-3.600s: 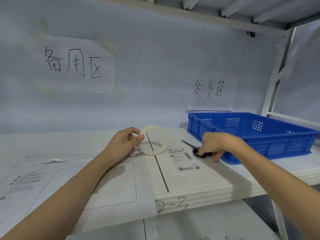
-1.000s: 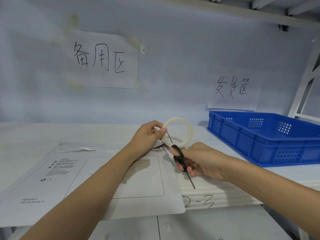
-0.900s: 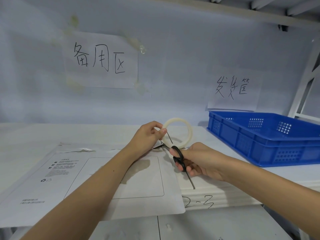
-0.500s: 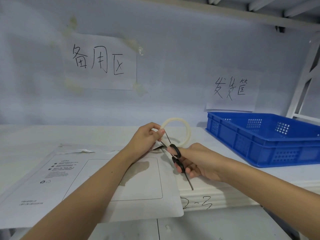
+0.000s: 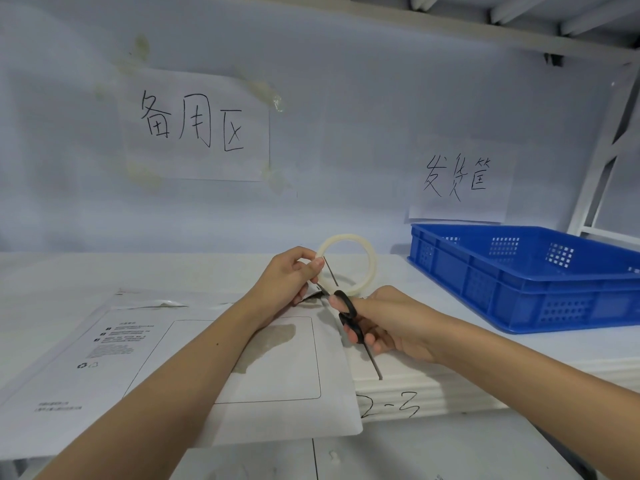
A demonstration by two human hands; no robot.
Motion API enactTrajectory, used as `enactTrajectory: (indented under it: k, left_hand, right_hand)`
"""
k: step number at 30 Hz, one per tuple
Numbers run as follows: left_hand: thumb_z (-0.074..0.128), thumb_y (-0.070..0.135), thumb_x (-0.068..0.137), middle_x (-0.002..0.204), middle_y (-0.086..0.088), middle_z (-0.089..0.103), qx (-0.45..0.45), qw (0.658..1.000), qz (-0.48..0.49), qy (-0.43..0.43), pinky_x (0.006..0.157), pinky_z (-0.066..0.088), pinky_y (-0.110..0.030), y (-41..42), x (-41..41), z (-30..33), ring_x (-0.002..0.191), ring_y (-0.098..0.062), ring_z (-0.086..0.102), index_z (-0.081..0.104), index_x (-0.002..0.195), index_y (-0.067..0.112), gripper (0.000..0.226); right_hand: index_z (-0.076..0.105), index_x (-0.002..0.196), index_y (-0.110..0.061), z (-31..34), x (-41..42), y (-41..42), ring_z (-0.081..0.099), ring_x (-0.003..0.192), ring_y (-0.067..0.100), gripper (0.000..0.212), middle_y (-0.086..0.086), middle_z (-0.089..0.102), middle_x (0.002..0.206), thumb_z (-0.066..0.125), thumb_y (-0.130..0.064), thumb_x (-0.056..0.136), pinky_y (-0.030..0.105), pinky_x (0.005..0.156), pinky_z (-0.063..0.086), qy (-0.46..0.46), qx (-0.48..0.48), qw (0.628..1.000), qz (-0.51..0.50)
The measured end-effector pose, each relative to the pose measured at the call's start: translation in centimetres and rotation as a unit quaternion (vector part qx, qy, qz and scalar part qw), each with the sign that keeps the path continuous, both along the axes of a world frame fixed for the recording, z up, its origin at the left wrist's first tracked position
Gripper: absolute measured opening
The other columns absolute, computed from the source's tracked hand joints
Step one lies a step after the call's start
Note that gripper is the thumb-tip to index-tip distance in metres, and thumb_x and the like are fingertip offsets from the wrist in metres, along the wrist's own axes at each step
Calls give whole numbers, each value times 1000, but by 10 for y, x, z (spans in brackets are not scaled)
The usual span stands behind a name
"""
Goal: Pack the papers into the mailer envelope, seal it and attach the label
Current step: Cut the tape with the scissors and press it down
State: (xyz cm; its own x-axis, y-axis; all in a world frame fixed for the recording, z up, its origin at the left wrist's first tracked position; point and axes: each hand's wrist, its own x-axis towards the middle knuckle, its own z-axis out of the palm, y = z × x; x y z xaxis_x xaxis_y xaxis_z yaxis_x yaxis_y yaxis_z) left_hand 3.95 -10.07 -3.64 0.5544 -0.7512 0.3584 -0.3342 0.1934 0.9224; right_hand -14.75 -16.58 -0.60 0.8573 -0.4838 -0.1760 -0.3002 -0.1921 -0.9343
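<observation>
I saw the left hand (image 5: pixel 289 277) pinching the tape roll (image 5: pixel 347 264) upright above the far right corner of the mailer envelope (image 5: pixel 166 368), which lay flat on the white table (image 5: pixel 104 271). The right hand (image 5: pixel 391 322) gripped the black scissors (image 5: pixel 346 315), blades at the tape. A blue crate (image 5: pixel 526 275) sat far right.

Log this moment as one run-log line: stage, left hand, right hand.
stage: taping mailer envelope | left hand: pinches tape roll | right hand: grips scissors at tape
</observation>
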Motion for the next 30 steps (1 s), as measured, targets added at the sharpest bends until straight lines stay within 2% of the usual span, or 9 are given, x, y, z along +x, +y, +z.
enactTrajectory:
  k: [3,6,8,19,24,30]
  left_hand:
    - [60,28,95,71,-1,60,1,1000,1,1,43,35,-25,-1,1,0,48,-16,41,63,96,9,19]
    - [60,28,95,70,-1,60,3,1000,-7,11,45,34,-26,-2,1,-2,50,-17,41,63,96,9,19]
    - [60,27,95,70,0,59,4,1000,-10,18,44,35,-26,-2,2,-2,50,-16,42,64,96,9,19]
    - [58,26,97,73,-2,56,15,999,-10,32,46,36,-27,-1,1,-1,49,-14,46,61,106,3,26]
    - [57,26,97,72,-2,56,20,999,-6,27,45,37,-26,-1,0,-1,48,-14,47,61,108,2,27]
    - [57,27,97,72,-2,55,16,999,-8,42,45,37,-25,0,0,-1,50,-13,48,61,108,3,27]
  right_hand:
    - [63,70,-9,-1,1,-1,41,40,8,36,6,58,60,69,-41,87,15,36,37,0,-4,1000,-5]
    - [61,66,-10,-2,-2,-3,33,38,8,37,10,58,62,70,-40,86,16,31,24,-6,-1,1000,-11]
    - [61,68,-9,-2,-2,-4,29,38,9,37,13,59,64,70,-41,85,16,30,20,-6,4,1000,-9]
    - [62,75,-8,0,4,-3,35,38,9,37,10,63,60,72,-43,83,17,32,26,6,1,1000,-22]
    - [61,72,-10,3,4,-3,35,37,6,33,4,60,56,70,-39,86,16,33,27,-5,-16,1000,-14]
    - [63,74,-9,0,5,-3,36,40,10,41,9,63,60,72,-49,81,17,34,29,11,1,1000,-15]
